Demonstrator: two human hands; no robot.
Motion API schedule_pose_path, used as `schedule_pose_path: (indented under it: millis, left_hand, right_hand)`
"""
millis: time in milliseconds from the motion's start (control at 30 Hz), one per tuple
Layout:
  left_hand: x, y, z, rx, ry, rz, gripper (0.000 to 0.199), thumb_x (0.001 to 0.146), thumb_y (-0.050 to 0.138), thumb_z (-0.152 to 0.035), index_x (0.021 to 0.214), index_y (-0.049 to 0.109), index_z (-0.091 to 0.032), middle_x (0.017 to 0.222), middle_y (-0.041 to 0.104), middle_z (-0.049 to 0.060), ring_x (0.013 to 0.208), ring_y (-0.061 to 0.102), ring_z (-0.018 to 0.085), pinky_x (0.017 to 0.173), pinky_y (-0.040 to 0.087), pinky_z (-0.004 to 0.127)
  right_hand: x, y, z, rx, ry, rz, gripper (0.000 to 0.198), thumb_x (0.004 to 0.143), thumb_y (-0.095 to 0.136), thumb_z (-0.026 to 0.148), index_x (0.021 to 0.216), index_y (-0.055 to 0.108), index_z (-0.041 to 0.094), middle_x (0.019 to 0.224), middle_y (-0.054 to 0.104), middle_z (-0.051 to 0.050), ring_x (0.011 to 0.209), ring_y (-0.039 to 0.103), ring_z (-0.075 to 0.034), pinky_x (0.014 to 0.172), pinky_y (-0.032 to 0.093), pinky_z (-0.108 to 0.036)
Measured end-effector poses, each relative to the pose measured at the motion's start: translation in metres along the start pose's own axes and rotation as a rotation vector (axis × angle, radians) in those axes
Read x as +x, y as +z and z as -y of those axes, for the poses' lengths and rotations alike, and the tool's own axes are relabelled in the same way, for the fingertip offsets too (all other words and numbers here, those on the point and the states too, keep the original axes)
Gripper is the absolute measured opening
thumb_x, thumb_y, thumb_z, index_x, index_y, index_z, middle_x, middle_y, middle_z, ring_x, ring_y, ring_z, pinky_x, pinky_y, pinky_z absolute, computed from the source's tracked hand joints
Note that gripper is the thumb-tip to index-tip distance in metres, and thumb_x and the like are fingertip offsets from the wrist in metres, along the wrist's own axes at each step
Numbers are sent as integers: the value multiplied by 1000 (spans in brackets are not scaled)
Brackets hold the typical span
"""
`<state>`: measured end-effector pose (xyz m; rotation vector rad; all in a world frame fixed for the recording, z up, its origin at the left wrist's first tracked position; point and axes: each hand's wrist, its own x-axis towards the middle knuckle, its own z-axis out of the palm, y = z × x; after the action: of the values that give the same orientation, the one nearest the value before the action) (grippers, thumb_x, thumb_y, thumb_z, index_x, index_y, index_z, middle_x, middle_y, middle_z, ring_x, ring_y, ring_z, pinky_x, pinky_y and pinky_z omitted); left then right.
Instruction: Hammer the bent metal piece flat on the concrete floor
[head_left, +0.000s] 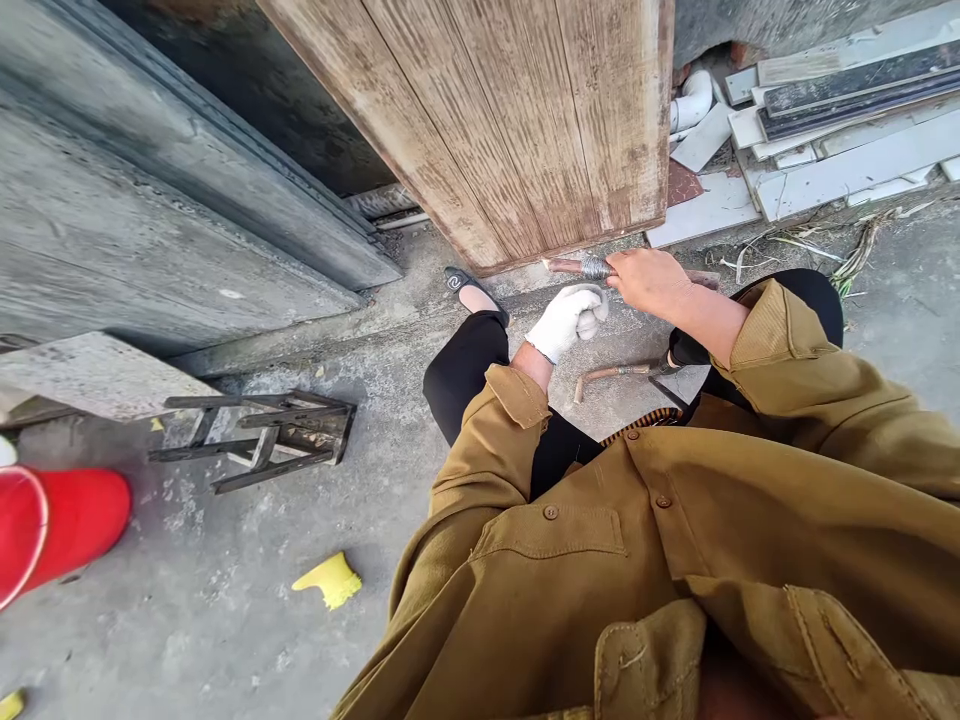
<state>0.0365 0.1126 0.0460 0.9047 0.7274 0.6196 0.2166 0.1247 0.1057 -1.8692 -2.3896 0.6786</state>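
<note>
My right hand (649, 282), bare, is wrapped round a brown wooden stick (564, 266) held roughly level. Silvery wire (598, 267) is wound in a tight coil round the stick, just beyond my thumb and fingers. Close below that coil is my left hand (574, 316) in a white knit glove, its fingers curled closed. Whatever may be inside the gloved fingers is hidden or too thin to make out. On the concrete between my feet lies a bent wooden piece (611, 372), also bound with wire near one end.
A weathered plank panel (525, 120) stands right ahead of my hands. White boards and tile strips (840, 185) are piled at the right, near dry stalks (862, 255). To the left are a small wooden stool (262, 435) on its side, a red bucket (82, 520) and yellow foam (330, 580).
</note>
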Motion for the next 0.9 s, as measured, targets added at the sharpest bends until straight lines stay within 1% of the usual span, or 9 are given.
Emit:
schedule_pose_path:
  millis: [67,167,233,300,367,433,600,733,900]
  left_hand:
    - [1,0,5,-42,28,4,17,74,62,-31,63,60,-18,40,28,-8,32,24,7,36,26,23]
    - [1,3,12,-110,76,-17,20,80,64,-35,72,64,-17,46,45,-4,40,44,12,47,46,27]
    - [2,4,15,-147,61,-32,23,82,67,-39,78,65,-16,59,62,2,53,62,17,59,57,32]
    - [3,4,17,-187,35,-58,27,83,71,-42,84,66,-16,75,72,7,70,73,21,70,61,36]
    - [4,3,18,-220,41,-107,29,84,73,-44,89,67,-16,85,76,10,81,77,24,77,61,37]
    - [6,1,18,-234,78,-153,29,83,73,-43,94,68,-16,88,77,10,87,77,24,79,61,36]
    - [9,-1,16,-135,176,-251,30,76,77,-31,101,69,-16,86,77,7,80,75,20,78,60,34]
    - [7,5,12,11,179,-379,20,76,79,-21,95,72,-22,84,77,4,79,73,19,78,57,36]
    - [6,5,11,85,169,-319,13,75,78,-18,84,75,-27,76,76,2,81,74,24,79,55,41]
  right_hand:
    - [5,3,-5,231,68,36,16,102,63,29,107,72,16,107,74,-15,94,69,-27,84,53,-39]
    - [13,3,-16,816,198,91,15,103,61,26,91,64,17,90,70,-8,65,57,-14,59,46,-28]
    - [16,0,-20,1149,207,84,15,103,63,25,90,62,17,90,70,-6,58,50,-9,50,40,-23]
    - [15,-4,-21,1336,168,71,15,100,69,27,91,62,17,91,72,-6,58,49,-8,47,39,-20]
    - [14,-8,-22,1404,132,35,19,97,75,31,93,63,18,90,73,-5,58,50,-8,46,40,-19]
    - [13,-12,-23,1407,109,-24,21,95,78,33,94,63,18,89,73,-5,58,50,-8,47,41,-19]
    - [11,-18,-25,1326,85,-127,22,93,81,36,96,67,19,87,72,-4,63,55,-10,49,45,-22]
    - [12,-17,-25,1297,119,-182,21,96,77,38,99,68,20,86,71,-5,64,58,-12,48,46,-22]
    - [14,-17,-25,1353,138,-203,23,97,76,41,101,66,21,84,72,-4,60,57,-10,47,46,-21]
